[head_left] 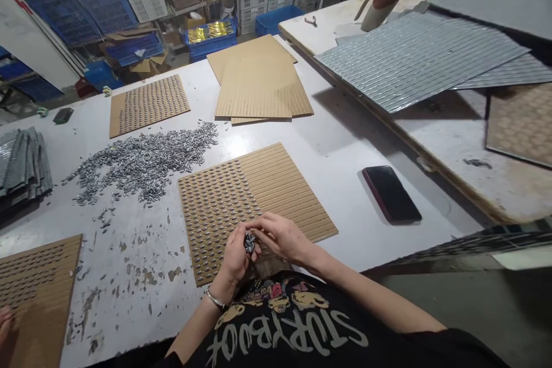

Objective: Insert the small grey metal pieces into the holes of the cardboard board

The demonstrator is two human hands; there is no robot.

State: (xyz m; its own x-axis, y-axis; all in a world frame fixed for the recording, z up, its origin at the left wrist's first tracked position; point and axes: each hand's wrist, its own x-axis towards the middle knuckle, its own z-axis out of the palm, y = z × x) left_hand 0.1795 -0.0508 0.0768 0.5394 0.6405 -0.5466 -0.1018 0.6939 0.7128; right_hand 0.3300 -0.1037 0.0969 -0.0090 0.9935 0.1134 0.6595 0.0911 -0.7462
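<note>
My left hand [235, 259] is cupped shut round a small bunch of grey metal pieces [249, 241], held just above the near edge of a grooved cardboard board [276, 184]. My right hand [280, 236] meets it from the right, its fingertips pinched at the bunch. The board's left half is filled with rows of the small pieces; its right half shows bare grooves. A wide loose pile of the same metal pieces [142, 161] lies on the white table [345, 144] to the upper left.
A dark phone [391, 194] lies right of the board. A stack of cardboard boards [259, 80] and a filled board [146, 104] sit farther back, another board [34, 293] at the near left. Silvery sheets [414, 57] cover the neighbouring table. Blue crates stand behind.
</note>
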